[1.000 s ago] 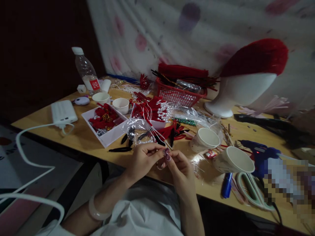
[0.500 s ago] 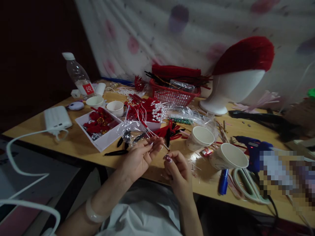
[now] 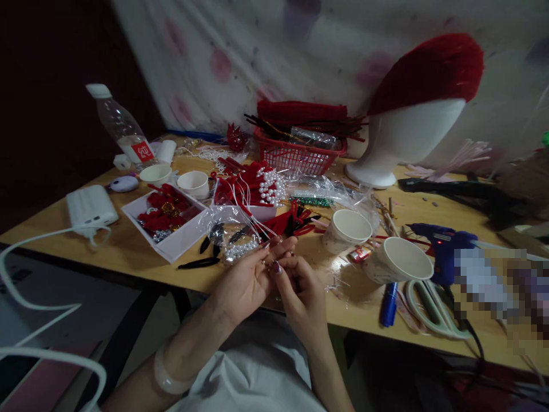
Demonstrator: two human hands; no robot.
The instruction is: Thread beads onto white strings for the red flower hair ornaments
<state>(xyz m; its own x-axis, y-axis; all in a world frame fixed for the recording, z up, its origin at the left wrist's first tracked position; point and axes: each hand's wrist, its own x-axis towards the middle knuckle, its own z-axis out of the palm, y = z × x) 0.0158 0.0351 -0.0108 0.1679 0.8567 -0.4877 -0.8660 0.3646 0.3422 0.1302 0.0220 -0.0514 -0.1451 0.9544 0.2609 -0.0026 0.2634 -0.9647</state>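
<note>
My left hand (image 3: 246, 281) is turned palm up over the table's front edge, its thumb and fingers curled in. My right hand (image 3: 301, 297) meets it from the right, thumb pressed on the index finger at the left palm. Whatever tiny piece is pinched between them is too small to name. Several thin white cords (image 3: 245, 197) run down toward my left fingertips; I cannot tell if they are held. Just beyond lie a clear bag of pearl beads (image 3: 242, 250) and red and black fuzzy stems (image 3: 295, 220).
White boxes hold red ornaments (image 3: 169, 210) and pearl-tipped red pieces (image 3: 271, 186). Paper cups (image 3: 347, 232), a blue marker (image 3: 388, 305), scissors (image 3: 435, 309) and a glue gun (image 3: 444, 246) are at right. Behind stand a red basket (image 3: 298, 157), a foam head (image 3: 407, 140) and a bottle (image 3: 124, 129).
My right hand has moved left and up against my left hand. The thin piece that showed between them is now mostly hidden. The view has shifted slightly.
</note>
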